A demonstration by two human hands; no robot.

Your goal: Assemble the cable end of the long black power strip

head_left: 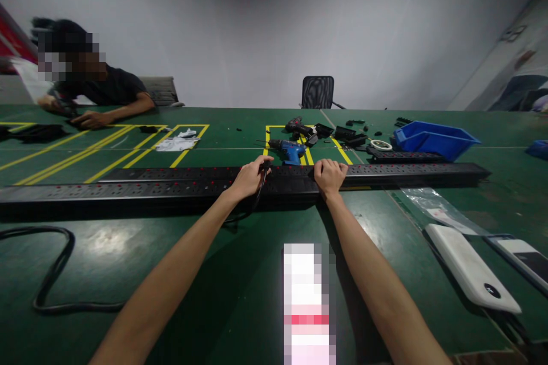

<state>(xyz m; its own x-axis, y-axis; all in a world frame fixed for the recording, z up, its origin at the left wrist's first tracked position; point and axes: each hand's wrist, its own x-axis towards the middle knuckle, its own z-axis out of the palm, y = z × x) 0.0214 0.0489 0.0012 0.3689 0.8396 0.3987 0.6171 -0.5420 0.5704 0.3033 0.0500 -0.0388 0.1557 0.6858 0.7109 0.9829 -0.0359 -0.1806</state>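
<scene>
Two long black power strips with rows of sockets and small red parts lie across the green table, one behind the other. My left hand is closed around a black cable above the front strip, and the cable hangs down in front of it. My right hand curls its fingers over the rear power strip, beside the front strip's right end. What lies beneath its fingertips is hidden. Behind the strips, closest to my hands, lies a blue cordless drill.
A blue bin, a tape roll and a second drill stand farther back. White gloves lie left. At right are a white device and a plastic bag. A co-worker sits far left. A thick cable loops at front left.
</scene>
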